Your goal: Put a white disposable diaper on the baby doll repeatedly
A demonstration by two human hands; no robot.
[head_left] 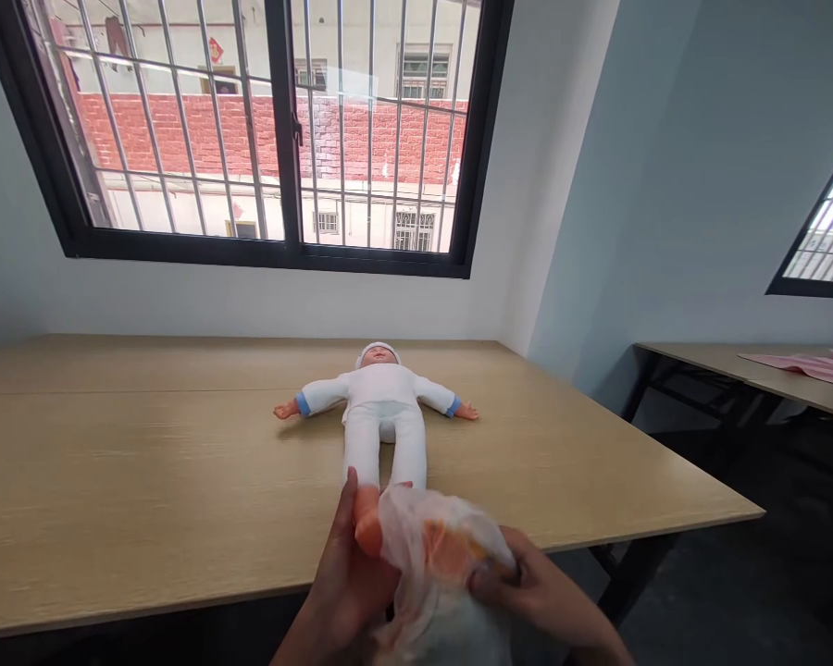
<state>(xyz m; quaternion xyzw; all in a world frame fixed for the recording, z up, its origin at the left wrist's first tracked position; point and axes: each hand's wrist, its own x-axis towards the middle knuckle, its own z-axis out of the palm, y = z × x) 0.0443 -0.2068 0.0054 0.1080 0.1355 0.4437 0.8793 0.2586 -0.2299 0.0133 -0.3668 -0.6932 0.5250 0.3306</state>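
A baby doll [383,393] in white clothes with blue cuffs lies on its back on the table, arms spread and feet toward me. My left hand [353,573] cups the doll's bare foot [367,527], its thumb along the outer side of the ankle; most of its fingers are hidden. In my right hand [534,587] is a crumpled, thin, whitish see-through bag [451,527] with an orange and yellow patch, pinched between thumb and fingers. It covers the doll's other foot from view. The bag's lower part is blurred and hangs past the table's front edge.
The pale wooden table [145,481] runs along the wall below a barred window [288,139]. Its front edge and right corner lie close to my hands. At the right stands another table [708,361] with a pink striped cloth [805,367] on it.
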